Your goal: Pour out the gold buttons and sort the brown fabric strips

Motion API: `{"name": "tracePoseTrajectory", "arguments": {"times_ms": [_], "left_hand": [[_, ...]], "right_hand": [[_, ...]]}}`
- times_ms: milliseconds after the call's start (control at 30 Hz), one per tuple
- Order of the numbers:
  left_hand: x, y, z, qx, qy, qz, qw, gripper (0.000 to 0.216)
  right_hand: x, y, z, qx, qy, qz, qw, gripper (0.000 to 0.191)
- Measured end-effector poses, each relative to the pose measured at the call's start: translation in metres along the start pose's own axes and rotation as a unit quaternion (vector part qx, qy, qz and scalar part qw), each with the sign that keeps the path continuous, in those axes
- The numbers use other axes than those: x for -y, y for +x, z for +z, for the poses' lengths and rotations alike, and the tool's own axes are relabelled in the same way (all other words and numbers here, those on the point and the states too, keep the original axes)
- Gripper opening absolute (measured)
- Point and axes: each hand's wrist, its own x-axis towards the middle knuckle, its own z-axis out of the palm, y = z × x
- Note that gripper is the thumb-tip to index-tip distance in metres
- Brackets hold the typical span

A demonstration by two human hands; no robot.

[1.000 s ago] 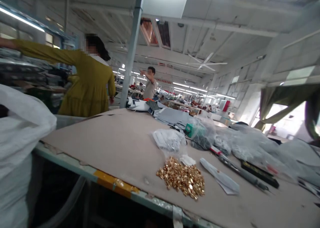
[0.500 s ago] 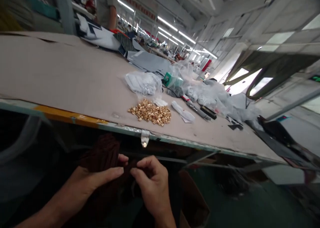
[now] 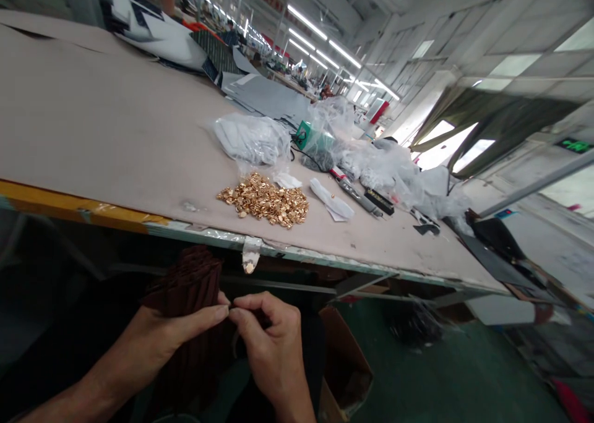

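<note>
Left hand point(image 3: 183, 330) and right hand point(image 3: 271, 342) meet fingertip to fingertip below the edge of the surface point(image 3: 116, 132), each pinching the top of a stack of dark brown pieces point(image 3: 190, 287) that stands upright between the person's lap and that edge. The left thumb and forefinger are pressed together on the stack's near corner, while the right hand curls in from the other side, fingers closed on what looks like a thin piece or thread at the same spot; exactly what it nips is too small to tell. Holding the stack low and close keeps it steady against the body, I judge, with both hands free to work one corner. Just beyond the stack, a strip of clear tape point(image 3: 251, 255) hangs off the surface edge. Farther onto the surface lies a heap of small gold metal fittings point(image 3: 264, 201), within easy reach above the hands. Beside the heap sit a folded white slip point(image 3: 331, 201) and, past it, a dark hand tool point(image 3: 355, 193). Behind the heap are a clear plastic bag of pale pieces point(image 3: 253, 140) and a green box point(image 3: 310, 140) among crumpled plastic. Nothing lies between the hands and the heap except the surface edge itself. Down to the right of the stack, an open cardboard box point(image 3: 346, 364) stands on the green floor.
</note>
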Motion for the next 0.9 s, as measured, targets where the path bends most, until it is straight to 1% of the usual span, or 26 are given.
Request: {"name": "tracePoseTrajectory", "arguments": {"times_ms": [67,133,200,267,400,533,633,700,767,833,900], "left_hand": [[0.005,0.003,0.001,0.031,-0.034,-0.002,0.999,0.036],[0.008,0.005,0.004,0.055,-0.093,-0.032,0.994,0.039],[0.010,0.006,0.007,0.064,-0.143,-0.069,0.985,0.045],[0.010,0.007,0.008,0.064,-0.160,-0.093,0.981,0.049],[0.008,0.004,0.007,0.053,-0.119,-0.064,0.989,0.046],[0.007,0.003,0.006,0.008,-0.126,-0.067,0.990,0.046],[0.007,0.004,0.005,0.020,-0.108,-0.063,0.992,0.055],[0.006,0.002,0.006,0.020,-0.100,-0.055,0.993,0.057],[0.004,-0.002,0.007,0.015,-0.119,-0.050,0.992,0.054],[0.001,-0.005,0.006,0.008,-0.141,-0.048,0.989,0.050],[-0.001,-0.007,0.002,-0.017,-0.139,-0.037,0.990,0.047]], "right_hand": [[-0.002,0.001,0.000,-0.001,0.010,0.019,1.000,0.010],[-0.003,0.001,0.001,0.006,0.024,0.026,0.999,0.010],[-0.004,0.001,0.002,0.016,0.043,0.024,0.999,0.011],[-0.005,0.000,0.003,0.019,0.047,0.012,0.999,0.013],[-0.007,-0.001,0.006,0.011,0.027,-0.017,0.999,0.017],[-0.014,-0.004,0.010,0.011,0.027,-0.012,1.000,0.017],[-0.020,-0.007,0.013,-0.001,0.027,-0.002,1.000,0.017],[-0.023,-0.009,0.014,-0.014,0.017,-0.008,1.000,0.018],[-0.025,-0.009,0.015,-0.024,0.001,-0.029,0.999,0.020],[-0.025,-0.009,0.015,-0.031,-0.004,-0.076,0.997,0.024],[-0.026,-0.010,0.015,-0.046,0.014,-0.108,0.993,0.029]]}}
